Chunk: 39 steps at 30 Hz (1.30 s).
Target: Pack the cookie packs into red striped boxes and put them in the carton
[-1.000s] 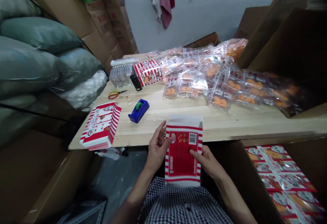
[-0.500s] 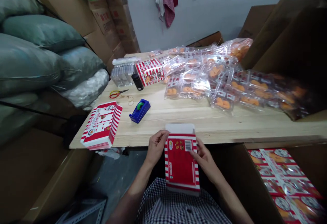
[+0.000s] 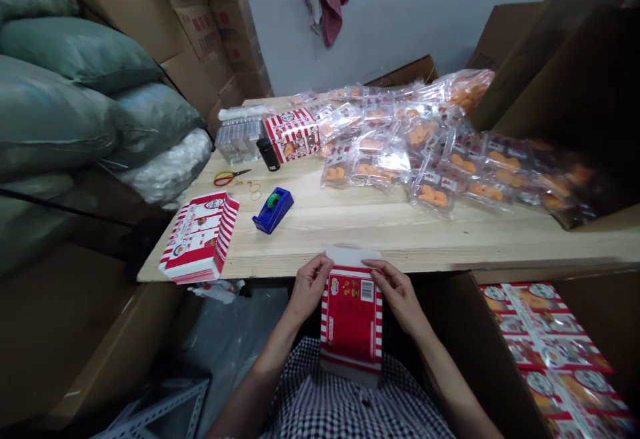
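Note:
A red and white printed carton (image 3: 351, 319) is held upright in front of my body, just off the table's front edge. Its white flap (image 3: 350, 256) stands up at the top. My left hand (image 3: 311, 285) pinches the upper left corner of the carton between thumb and fingers. At the upper right corner, my right hand (image 3: 397, 292) closes thumb and fingers on the edge by the flap. The barcode side faces up at me. To the left lies a stack of flat red and white cartons (image 3: 200, 235), with a blue tape dispenser (image 3: 273, 210) beside it.
Scissors (image 3: 231, 177), a black container (image 3: 269, 155), a filled carton (image 3: 294, 135) and clear plastic trays (image 3: 240, 139) stand farther back. Many clear bags of orange pieces (image 3: 430, 195) cover the table's right. At lower right, a cardboard box holds packed cartons (image 3: 555, 345). Sacks (image 3: 55, 105) are piled left.
My right hand has moved up from the carton's right side to its upper right corner by the flap. The left hand keeps its hold, and the view has tilted slightly.

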Motion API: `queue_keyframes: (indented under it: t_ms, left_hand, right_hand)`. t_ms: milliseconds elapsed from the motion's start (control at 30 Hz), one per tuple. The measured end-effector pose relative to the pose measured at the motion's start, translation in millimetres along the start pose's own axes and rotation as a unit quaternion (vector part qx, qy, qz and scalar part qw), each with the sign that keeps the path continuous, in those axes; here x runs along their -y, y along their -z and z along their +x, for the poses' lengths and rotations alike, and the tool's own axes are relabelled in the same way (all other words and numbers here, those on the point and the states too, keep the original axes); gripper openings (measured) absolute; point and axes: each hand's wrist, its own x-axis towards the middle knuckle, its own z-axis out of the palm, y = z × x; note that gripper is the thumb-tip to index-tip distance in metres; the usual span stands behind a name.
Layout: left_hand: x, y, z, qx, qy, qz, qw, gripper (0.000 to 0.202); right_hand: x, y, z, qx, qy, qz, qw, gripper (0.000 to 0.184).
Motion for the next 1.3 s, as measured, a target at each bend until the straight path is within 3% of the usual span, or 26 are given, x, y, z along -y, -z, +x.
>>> queue_keyframes:
  t_ms: [167, 333, 567, 767, 867, 967, 1100, 1300]
  left_hand:
    - [15, 1.4, 2, 0.009, 0.019, -0.029, 0.999, 0.029]
    - [26, 5.0, -1, -0.018, 0.042, -0.140, 0.989, 0.027]
    - [32, 8.4, -2, -0.009, 0.061, -0.103, 0.993, 0.036]
    - [39, -7.4, 20, -0.127, 0.048, -0.119, 0.984, 0.039]
    - [40, -13.6, 23, -0.151, 0.059, -0.170, 0.972, 0.040]
    - [40, -12.8, 18, -0.130, 0.099, -0.253, 0.954, 0.056]
    - [42, -8.8, 18, -0.098, 0.124, -0.284, 0.946, 0.034]
    - [40, -9.6, 22, -0.057, 0.107, -0.281, 0.952, 0.026]
  right_hand:
    - [-2, -12, 1, -0.027, 0.016, 0.077, 0.997, 0.036]
    - [-6, -7, 6, -0.036, 0.012, 0.019, 0.999, 0.028]
    - [-22, 2, 11, -0.008, -0.024, -0.016, 1.000, 0.025]
    - [-40, -9, 44, -0.098, -0.080, 0.132, 0.983, 0.023]
    - [-41, -14, 53, -0.125, -0.088, 0.160, 0.975, 0.029]
    - [-34, -12, 51, -0.088, -0.114, 0.165, 0.976, 0.036]
    - [-20, -8, 48, 0.041, -0.172, 0.173, 0.969, 0.032]
    - [-24, -3, 52, 0.005, -0.110, 0.161, 0.981, 0.030]
